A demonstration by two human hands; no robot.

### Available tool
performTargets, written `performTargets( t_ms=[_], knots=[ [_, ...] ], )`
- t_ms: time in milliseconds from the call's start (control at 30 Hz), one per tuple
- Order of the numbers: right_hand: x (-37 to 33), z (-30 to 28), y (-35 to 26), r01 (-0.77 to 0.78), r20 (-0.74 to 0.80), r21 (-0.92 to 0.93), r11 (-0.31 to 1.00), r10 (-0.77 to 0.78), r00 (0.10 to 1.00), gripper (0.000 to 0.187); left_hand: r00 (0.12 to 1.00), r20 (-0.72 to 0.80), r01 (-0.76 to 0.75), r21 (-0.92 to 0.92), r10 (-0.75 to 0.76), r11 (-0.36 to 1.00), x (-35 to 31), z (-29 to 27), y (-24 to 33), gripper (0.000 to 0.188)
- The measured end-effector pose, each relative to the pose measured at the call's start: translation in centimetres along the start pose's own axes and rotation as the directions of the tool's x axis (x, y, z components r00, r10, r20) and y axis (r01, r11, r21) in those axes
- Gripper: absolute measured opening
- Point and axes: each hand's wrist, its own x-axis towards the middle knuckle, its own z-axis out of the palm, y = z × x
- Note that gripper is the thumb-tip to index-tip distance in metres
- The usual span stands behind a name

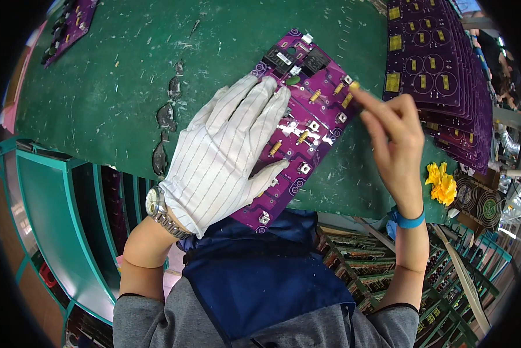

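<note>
A purple circuit board (283,194) lies tilted on the green bench, its lower end over the front edge. It carries black block parts (317,62), a green disc part (293,80), small yellow-brown cylinders and silver square parts. My left hand (226,139), in a white striped glove, rests flat on the board's left side with its fingers stretched out, hiding part of it. My right hand (396,133) is bare and slightly blurred. Its index finger points to the board's upper right edge, with something yellow at the tip; the thumb stands apart and the other fingers are bent.
Stacked purple boards (428,69) stand at the right. Near the bench's right front lies a crumpled yellow bundle (442,184) beside a dark round-grilled fan (478,197). Another populated board (72,29) is at the far left. Green racks (52,197) flank me below the bench.
</note>
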Motion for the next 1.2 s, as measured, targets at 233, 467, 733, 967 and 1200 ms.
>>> performTargets(
  t_ms=[233,467,733,967,1200],
  knots=[
    [-1.0,-0.5,0.2,-0.019,0.179,-0.081,0.997,0.033,0.983,0.038,1.000,-0.011,-0.009,0.000,0.009,1.000,-0.2,0.0,0.2,0.087],
    [-2.5,-1.2,0.9,-0.046,-0.198,0.071,0.996,0.060,0.978,0.039,1.000,-0.013,0.005,0.046,-0.004,0.999,-0.3,-0.2,0.4,0.083],
    [-10.0,-2.2,2.0,-0.378,-0.106,-0.248,0.892,0.363,0.926,0.049,0.943,-0.153,0.314,0.105,-0.296,0.944,0.4,-2.0,0.3,0.057],
    [-10.2,2.2,-2.1,-0.205,-0.225,0.138,0.969,0.232,0.946,0.043,0.976,-0.150,0.186,0.208,-0.156,0.960,0.8,-3.6,-3.2,0.038],
    [-11.1,2.6,-3.4,-0.266,-0.205,0.143,0.953,0.292,0.934,0.040,0.835,-0.387,0.537,0.418,-0.391,0.733,5.4,-15.9,-15.8,0.044]
  ],
)
